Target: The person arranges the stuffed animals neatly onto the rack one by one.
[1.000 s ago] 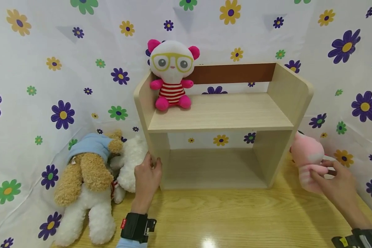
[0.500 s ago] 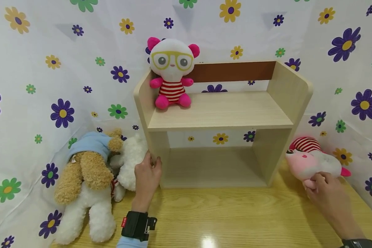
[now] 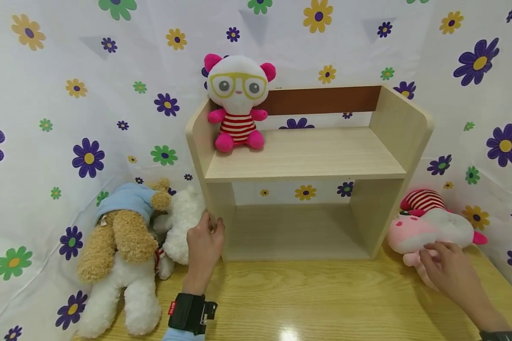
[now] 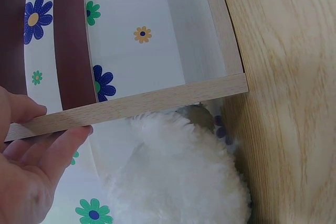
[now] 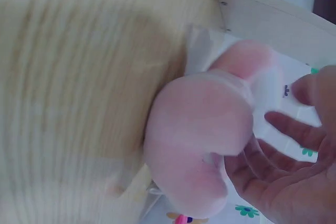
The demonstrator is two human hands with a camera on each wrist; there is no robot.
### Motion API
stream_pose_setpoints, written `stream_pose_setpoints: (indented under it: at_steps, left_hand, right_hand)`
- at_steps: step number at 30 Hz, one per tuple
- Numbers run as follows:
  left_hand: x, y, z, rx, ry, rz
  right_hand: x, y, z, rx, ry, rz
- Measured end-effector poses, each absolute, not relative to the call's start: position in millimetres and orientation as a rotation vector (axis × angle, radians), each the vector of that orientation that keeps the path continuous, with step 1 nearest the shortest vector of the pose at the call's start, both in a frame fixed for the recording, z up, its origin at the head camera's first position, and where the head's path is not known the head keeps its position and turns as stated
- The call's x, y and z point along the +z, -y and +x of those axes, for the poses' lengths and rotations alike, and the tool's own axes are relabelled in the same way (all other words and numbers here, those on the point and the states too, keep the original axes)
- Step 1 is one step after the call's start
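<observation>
In the head view a pale wooden two-tier shelf stands on the table. My left hand grips its left side panel, thumb on one side and fingers on the other in the left wrist view. At the right, a pink plush toy lies beside the shelf with its head toward it. Bent fingers of my right hand touch this toy, but thumb and forefinger stand apart with nothing between them in the right wrist view. A plush panda in yellow glasses sits upright on the upper tier's left end.
Left of the shelf, a brown plush toy in blue lies over a white one, with another white fluffy plush against the panel. A red-striped plush lies behind the pink one. Flowered cloth backs the wooden table.
My right hand first held the pink plush upright, then laid it over beside the shelf, uncovering the red-striped plush behind. Its thumb and forefinger now stand apart. The left hand stays on the panel.
</observation>
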State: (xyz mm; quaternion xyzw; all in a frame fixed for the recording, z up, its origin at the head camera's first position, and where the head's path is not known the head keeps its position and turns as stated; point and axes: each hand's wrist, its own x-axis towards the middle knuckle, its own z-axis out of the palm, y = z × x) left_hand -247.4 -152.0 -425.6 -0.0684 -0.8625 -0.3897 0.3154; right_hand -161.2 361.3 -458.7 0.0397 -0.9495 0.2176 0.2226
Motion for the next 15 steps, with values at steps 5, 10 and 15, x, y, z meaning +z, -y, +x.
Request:
stream_pose_setpoints:
  at_steps: [5, 10, 15]
  left_hand:
    - [-425.3, 152.5, -246.8, -1.023, 2.269, -0.183]
    - [-425.4, 152.5, -245.4, -1.02, 2.291, -0.168]
    - [-425.8, 152.5, -245.3, -1.018, 2.284, -0.171]
  right_hand:
    - [-453.1, -363.1, -167.0, 0.57, 2.744, 0.006]
    - [-454.4, -365.1, -171.4, 0.453, 2.794, 0.067]
    - [-461.0, -359.6, -171.2, 0.297, 2.733, 0.039]
